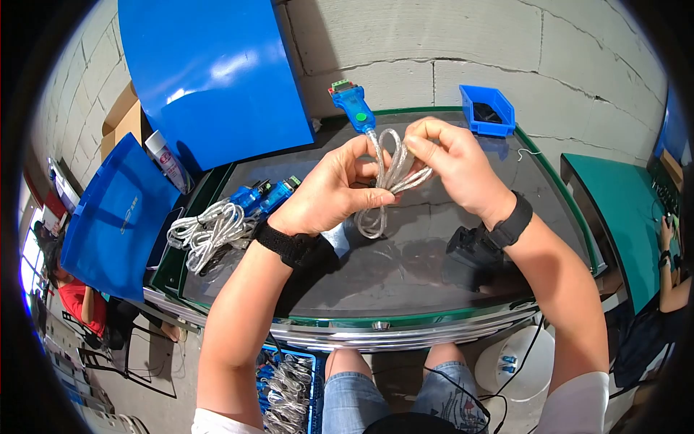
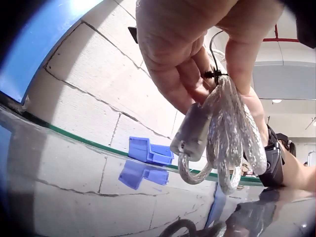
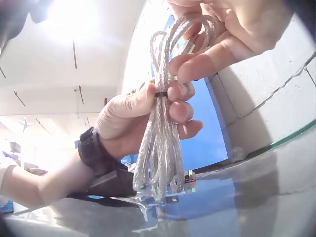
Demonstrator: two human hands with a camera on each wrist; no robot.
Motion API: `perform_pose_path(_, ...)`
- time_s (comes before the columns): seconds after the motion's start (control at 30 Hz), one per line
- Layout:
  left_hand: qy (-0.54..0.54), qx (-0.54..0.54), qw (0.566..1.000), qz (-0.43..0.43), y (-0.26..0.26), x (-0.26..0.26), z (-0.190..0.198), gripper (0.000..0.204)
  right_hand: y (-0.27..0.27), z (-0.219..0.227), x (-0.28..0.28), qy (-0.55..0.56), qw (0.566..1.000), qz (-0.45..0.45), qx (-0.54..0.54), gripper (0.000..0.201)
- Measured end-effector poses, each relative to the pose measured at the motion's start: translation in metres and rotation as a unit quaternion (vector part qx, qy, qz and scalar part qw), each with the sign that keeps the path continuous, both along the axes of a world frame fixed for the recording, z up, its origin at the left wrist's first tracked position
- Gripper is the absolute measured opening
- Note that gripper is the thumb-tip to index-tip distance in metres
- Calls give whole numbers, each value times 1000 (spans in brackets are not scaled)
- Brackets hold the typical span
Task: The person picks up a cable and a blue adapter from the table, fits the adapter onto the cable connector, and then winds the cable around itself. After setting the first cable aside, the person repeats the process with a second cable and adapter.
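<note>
My left hand [image 1: 329, 184] grips a coiled adapter cable [image 1: 390, 170] around its middle, thumb in front. The cable is silvery and braided, folded into several loops. From its upper end sticks a blue connector [image 1: 354, 108] with a green dot and a green terminal block. A black tie [image 3: 161, 94] circles the bundle at the left fingertips. On the bundle's other side, my right hand [image 1: 455, 159] pinches at the loops with curled thumb and fingers. A grey cylindrical part [image 2: 192, 132] hangs beside the loops in the left wrist view.
More silvery cables [image 1: 213, 231] with blue connectors lie left on the dark tabletop [image 1: 405, 271]. A small blue bin [image 1: 488, 112] stands at the back right, a spray can [image 1: 168, 160] at the left. Below are a blue crate [image 1: 289, 390] of cables and a white bucket [image 1: 517, 362].
</note>
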State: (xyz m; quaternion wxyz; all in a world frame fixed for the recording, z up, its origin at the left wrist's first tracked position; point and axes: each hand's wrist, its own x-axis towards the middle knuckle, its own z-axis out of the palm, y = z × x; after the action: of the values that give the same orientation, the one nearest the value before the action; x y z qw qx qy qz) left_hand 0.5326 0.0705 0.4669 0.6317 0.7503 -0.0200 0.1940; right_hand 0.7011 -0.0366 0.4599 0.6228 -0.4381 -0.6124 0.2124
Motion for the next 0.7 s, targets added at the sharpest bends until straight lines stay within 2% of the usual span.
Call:
perform_pose_path(0.03, 3, -1, 1000, 2, 3, 0, -1, 47, 4, -3, 0, -130, 980, -87, 121, 24)
perform_pose_path(0.07, 6, -2, 1000, 4, 6, -1, -2, 56, 5, -5, 0, -131, 980, -85, 120, 24)
perform_pose_path(0.17, 12, -9, 1000, 5, 4, -1, -1, 56, 2, -2, -2, -125, 976, -90, 153, 25)
perform_pose_path(0.23, 10, -12, 1000, 1, 3, 0, -2, 56, 0, -2, 1, -46, 998, -44, 29, 24)
perform_pose_path(0.27, 9, -15, 1000, -4, 4, 0, -2, 56, -1, -1, 0, -46, 998, -44, 29, 24)
perform_pose_path(0.33, 6, -19, 1000, -4, 4, 1, -3, 57, -3, 0, -1, 33, 999, 2, -22, 25)
perform_pose_path(0.47, 11, 1, 1000, 8, 6, -1, -2, 60, -3, 1, -3, 36, 999, 16, -34, 25)
perform_pose_path(0.53, 11, -1, 1000, 7, 5, -1, -3, 60, -5, 2, -3, 89, 992, 54, -76, 23)
perform_pose_path(0.7, 10, 2, 1000, -3, 0, -3, 0, 59, -5, 3, 4, 120, 982, 111, -99, 24)
